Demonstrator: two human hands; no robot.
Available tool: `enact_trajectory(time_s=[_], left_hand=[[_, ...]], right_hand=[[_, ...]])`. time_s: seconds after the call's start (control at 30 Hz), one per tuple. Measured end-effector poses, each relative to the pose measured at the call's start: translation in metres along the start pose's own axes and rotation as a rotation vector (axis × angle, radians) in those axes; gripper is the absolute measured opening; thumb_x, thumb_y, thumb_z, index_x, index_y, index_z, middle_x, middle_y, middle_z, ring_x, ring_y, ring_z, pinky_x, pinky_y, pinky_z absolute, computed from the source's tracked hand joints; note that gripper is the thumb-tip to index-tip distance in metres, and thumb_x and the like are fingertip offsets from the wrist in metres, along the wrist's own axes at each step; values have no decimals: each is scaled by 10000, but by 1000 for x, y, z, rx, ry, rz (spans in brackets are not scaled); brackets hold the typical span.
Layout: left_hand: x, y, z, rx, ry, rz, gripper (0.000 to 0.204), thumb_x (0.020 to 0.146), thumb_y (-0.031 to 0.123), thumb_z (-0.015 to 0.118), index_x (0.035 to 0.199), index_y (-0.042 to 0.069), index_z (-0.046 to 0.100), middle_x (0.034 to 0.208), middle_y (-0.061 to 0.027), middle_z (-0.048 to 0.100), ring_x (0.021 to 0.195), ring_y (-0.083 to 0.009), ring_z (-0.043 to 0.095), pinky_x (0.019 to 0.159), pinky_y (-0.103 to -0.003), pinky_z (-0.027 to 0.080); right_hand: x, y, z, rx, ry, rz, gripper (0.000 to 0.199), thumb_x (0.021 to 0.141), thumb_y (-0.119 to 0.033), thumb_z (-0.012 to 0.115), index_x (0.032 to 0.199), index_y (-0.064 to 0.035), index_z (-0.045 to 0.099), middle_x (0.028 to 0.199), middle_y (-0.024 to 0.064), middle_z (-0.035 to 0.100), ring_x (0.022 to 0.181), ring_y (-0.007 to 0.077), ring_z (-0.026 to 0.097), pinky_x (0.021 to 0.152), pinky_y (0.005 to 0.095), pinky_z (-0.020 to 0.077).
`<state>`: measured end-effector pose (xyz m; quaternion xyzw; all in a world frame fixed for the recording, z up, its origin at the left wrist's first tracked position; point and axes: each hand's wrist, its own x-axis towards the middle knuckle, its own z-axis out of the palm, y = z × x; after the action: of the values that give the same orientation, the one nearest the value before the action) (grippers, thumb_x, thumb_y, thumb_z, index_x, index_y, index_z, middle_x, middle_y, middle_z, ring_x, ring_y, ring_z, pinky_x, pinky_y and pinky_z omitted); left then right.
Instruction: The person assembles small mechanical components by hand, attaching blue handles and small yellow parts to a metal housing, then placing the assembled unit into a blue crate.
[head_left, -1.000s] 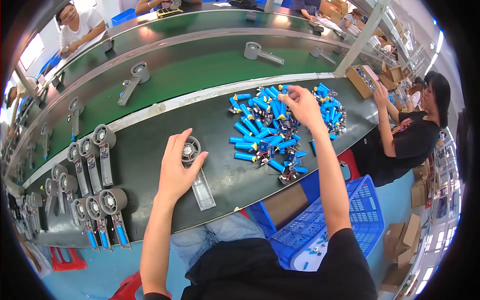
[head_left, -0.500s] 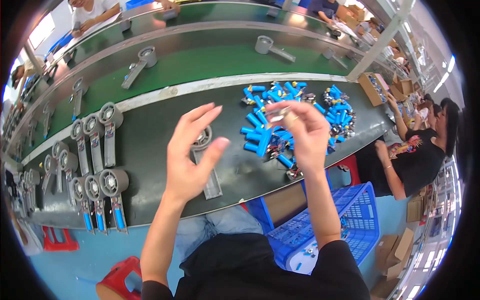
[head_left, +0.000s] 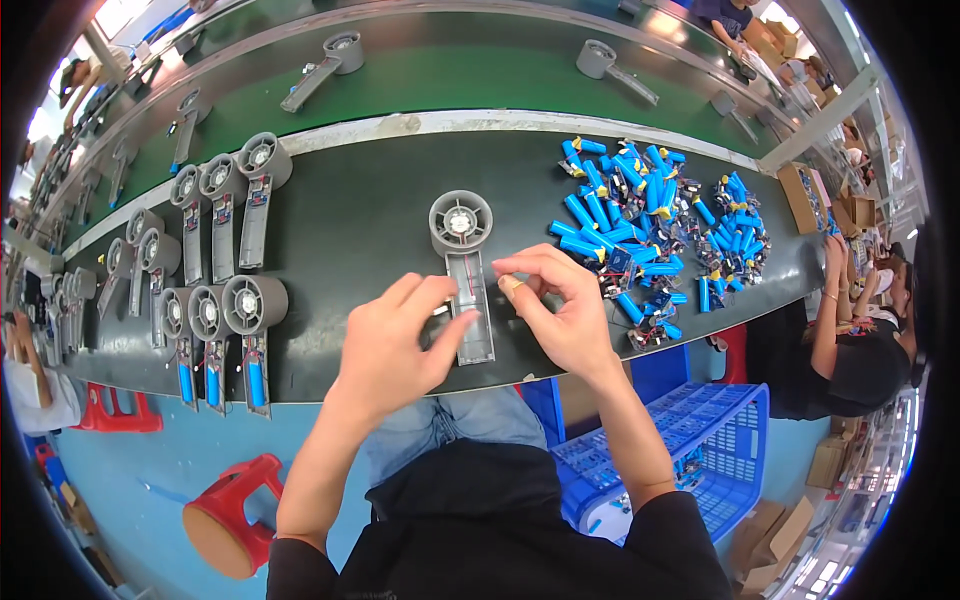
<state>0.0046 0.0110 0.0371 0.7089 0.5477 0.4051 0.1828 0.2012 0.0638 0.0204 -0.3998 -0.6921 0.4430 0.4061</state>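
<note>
A grey handheld fan housing [head_left: 462, 240] lies on the dark bench in front of me, its round head away from me and its open, trough-like handle toward me. Over the left side of the handle, my left hand [head_left: 395, 345] has its fingers curled, with a small silvery piece [head_left: 441, 311] showing between thumb and fingers. At the handle's right, my right hand [head_left: 560, 310] is closed, thumb near forefinger. A yellowish bit shows at its thumb; whatever those fingers hold is too small to make out. Further right lies a heap of blue cylindrical batteries [head_left: 630, 230] with wired circuit boards.
Several fan housings [head_left: 255, 305] stand in rows at the left, some with blue batteries in their handles. A green conveyor belt [head_left: 480, 85] carries more housings beyond the bench. A blue crate [head_left: 735, 440] and a red stool [head_left: 235, 510] are below. A co-worker [head_left: 835, 350] sits at right.
My right hand has come away from the battery heap, leftward to the fan handle. My left hand has lowered over the handle, its fingers more curled. The whole view has shifted.
</note>
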Motion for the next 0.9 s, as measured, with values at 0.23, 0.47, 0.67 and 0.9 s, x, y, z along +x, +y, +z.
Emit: enact_trajectory(time_s=[0.23,0.47,0.67,0.9], left_hand=[[5,-10,15,-181,32,-136,49,897,42,676,919,10,645,728,-26,585,515,-45,450,470,-224,336],[3,-15,3,-406,-103,-374,77,969,33,570,1026,-16,589,815,-14,568,644,-48,484,562,-214,369],[-9,-21,18,-340,41,-219,216,953,-23,546,1166,-9,576,897,-122,620,729,-196,585,633,-319,459],[-8,-29,22,-156,92,26,352,900,-56,642,1248,0,638,962,-128,649,780,-230,642,660,-316,510]], right_hand=[[7,3,18,-83,-36,-135,231,846,23,704,1067,-36,736,1037,55,701,568,8,459,509,198,385],[15,16,30,-270,63,-348,144,821,-16,752,961,-32,723,926,56,668,495,41,468,445,208,358],[13,14,35,-214,93,-289,120,829,-18,747,940,-12,705,936,38,643,507,26,453,444,212,341],[7,9,34,-10,55,-101,108,858,-14,722,959,17,698,944,20,619,541,6,412,478,196,310]])
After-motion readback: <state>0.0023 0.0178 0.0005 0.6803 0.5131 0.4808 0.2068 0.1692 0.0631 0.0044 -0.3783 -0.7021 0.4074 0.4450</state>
